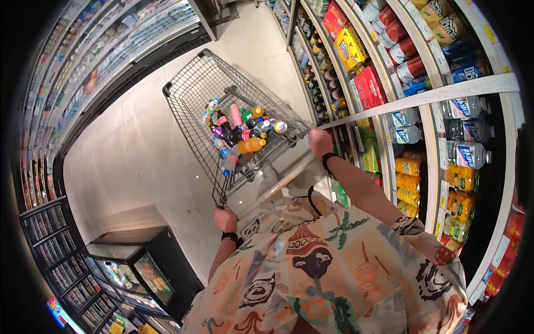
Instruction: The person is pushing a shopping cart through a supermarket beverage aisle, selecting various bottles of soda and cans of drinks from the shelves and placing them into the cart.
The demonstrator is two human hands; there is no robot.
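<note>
A grey wire shopping cart [186, 106] stands in front of me, tilted across the view. My left hand [226, 219] is closed at the near left corner of the cart, by the end of its handle [286, 181]. At the near right corner, my right hand [321, 143] is likewise closed on the cart. Several drinks lie jumbled in the basket, among them an orange bottle [251, 145], a pink can [236, 114], a dark cola bottle [223, 121] and a white-topped can [280, 127]. Black bands circle both wrists.
Drink shelves rise close on my right, with water bottles [467, 154], yellow-orange bottles [408, 181] and red packs [368, 89]. A stocked shelf wall [117, 42] curves along the left. A dark glass-sided case [150, 267] stands lower left. Pale tiled floor [139, 139] runs between.
</note>
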